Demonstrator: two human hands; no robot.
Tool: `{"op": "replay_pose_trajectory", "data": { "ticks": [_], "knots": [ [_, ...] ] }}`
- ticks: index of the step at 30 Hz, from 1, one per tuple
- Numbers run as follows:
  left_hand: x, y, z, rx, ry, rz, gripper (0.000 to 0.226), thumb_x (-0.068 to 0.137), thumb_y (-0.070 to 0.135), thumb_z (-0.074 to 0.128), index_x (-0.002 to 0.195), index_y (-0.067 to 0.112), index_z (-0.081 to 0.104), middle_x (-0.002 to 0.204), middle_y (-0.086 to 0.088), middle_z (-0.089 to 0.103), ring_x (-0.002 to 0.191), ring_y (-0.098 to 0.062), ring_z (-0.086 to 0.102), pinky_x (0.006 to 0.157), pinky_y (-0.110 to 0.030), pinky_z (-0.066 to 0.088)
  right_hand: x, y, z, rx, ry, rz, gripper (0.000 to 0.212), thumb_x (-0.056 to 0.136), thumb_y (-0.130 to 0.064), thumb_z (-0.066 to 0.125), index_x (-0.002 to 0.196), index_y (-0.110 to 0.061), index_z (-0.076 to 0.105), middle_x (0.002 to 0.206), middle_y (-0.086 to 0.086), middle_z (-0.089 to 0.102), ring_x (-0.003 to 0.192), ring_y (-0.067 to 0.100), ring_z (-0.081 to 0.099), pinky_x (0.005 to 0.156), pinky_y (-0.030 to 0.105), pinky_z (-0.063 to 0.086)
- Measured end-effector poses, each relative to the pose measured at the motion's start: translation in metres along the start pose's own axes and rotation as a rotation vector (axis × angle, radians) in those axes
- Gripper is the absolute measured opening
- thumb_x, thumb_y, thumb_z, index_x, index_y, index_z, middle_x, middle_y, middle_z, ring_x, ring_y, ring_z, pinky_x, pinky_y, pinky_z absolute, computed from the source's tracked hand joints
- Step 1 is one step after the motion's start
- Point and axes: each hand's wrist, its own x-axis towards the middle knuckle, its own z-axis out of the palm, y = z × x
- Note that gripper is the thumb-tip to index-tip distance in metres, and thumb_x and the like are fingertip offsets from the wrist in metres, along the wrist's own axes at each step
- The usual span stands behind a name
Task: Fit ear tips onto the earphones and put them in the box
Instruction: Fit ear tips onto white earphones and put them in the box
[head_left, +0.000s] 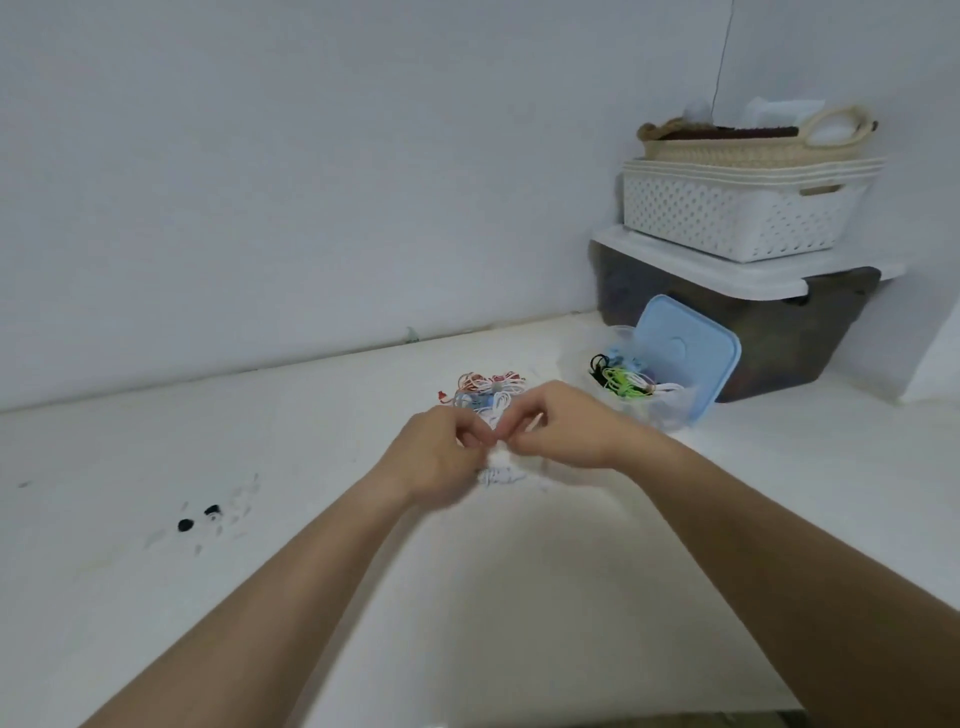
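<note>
Where both hands meet above the table (311, 597): left hand (436, 452) and right hand (561, 431), fingers of each pinched together on one white earphone (498, 474), its coil hanging below. Which hand holds the tip is too blurred to tell. Box (665, 415), open, sits right and beyond, nearer the right hand. Loose ear tips (213, 512) lie well left.

Soft, even, dim light; slight blur, wide-angle edge bending.
</note>
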Motion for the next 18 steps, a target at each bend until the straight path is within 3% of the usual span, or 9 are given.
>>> {"op": "replay_pose_trajectory", "data": {
  "ticks": [1, 4, 7, 9, 12, 16, 18],
  "knots": [
    [-0.005, -0.005, 0.0, 0.012, 0.02, -0.003, 0.025, 0.088, 0.013, 0.055, 0.089, 0.031, 0.073, 0.083, 0.013, 0.068, 0.062, 0.006, 0.054, 0.059, -0.007, 0.036, -0.001, 0.0, 0.008, -0.104, -0.035, -0.001, 0.012, 0.079, -0.022, 0.075, 0.088, -0.03, 0.074, 0.089, -0.009, 0.073, 0.065, -0.007, 0.059, 0.066, 0.016, 0.046],
    [-0.018, -0.02, -0.006, -0.045, 0.076, -0.026, 0.027, 0.09, 0.011, 0.054, 0.09, 0.031, 0.073, 0.089, 0.011, 0.069, 0.059, 0.007, 0.053, 0.06, -0.007, 0.036, -0.002, 0.002, 0.028, -0.379, -0.025, 0.015, 0.028, 0.074, -0.044, 0.078, 0.098, -0.034, 0.068, 0.094, -0.017, 0.064, 0.083, 0.0, 0.059, 0.077, 0.026, 0.051],
    [-0.031, -0.029, -0.016, -0.129, 0.054, -0.05, 0.018, 0.085, 0.014, 0.066, 0.092, 0.03, 0.071, 0.089, 0.011, 0.067, 0.058, 0.003, 0.052, 0.063, -0.014, 0.04, -0.001, 0.004, 0.035, -0.439, -0.003, 0.049, 0.02, 0.081, -0.042, 0.074, 0.096, -0.035, 0.064, 0.09, -0.015, 0.059, 0.087, 0.011, 0.058, 0.079, 0.032, 0.051],
    [-0.041, -0.036, -0.022, -0.164, 0.054, -0.056, 0.016, 0.085, 0.017, 0.07, 0.093, 0.031, 0.071, 0.09, 0.01, 0.067, 0.054, 0.003, 0.049, 0.062, -0.017, 0.04, -0.001, 0.001, 0.034, -0.409, -0.036, 0.054, 0.011, 0.086, -0.038, 0.071, 0.091, -0.032, 0.063, 0.085, -0.014, 0.058, 0.084, 0.011, 0.058, 0.074, 0.028, 0.047],
    [-0.053, -0.042, -0.03, -0.27, 0.118, -0.086, 0.018, 0.089, 0.012, 0.065, 0.098, 0.026, 0.072, 0.087, 0.009, 0.066, 0.056, 0.002, 0.049, 0.062, -0.017, 0.039, -0.002, -0.013, 0.025, -0.095, -0.053, 0.053, 0.012, 0.093, -0.026, 0.067, 0.082, -0.024, 0.067, 0.075, -0.011, 0.063, 0.066, 0.004, 0.057, 0.061, 0.015, 0.043],
    [-0.068, -0.031, -0.041, -0.566, 0.075, -0.172, 0.019, 0.094, 0.015, 0.063, 0.112, 0.021, 0.068, 0.094, 0.002, 0.069, 0.083, -0.013, 0.064, 0.069, -0.023, 0.05, -0.004, -0.042, 0.016, 0.613, -0.084, 0.103, 0.016, 0.099, -0.011, 0.057, 0.088, -0.011, 0.068, 0.075, -0.002, 0.067, 0.064, 0.011, 0.059, 0.059, 0.022, 0.047],
    [-0.074, -0.024, -0.043, -0.805, -0.026, -0.213, 0.021, 0.099, 0.021, 0.059, 0.119, 0.018, 0.066, 0.109, -0.004, 0.073, 0.1, -0.022, 0.069, 0.083, -0.034, 0.057, -0.001, -0.054, 0.02, 0.834, -0.101, 0.097, 0.017, 0.1, -0.009, 0.053, 0.095, -0.006, 0.068, 0.076, 0.003, 0.068, 0.063, 0.013, 0.059, 0.06, 0.024, 0.05]
  ]
}}
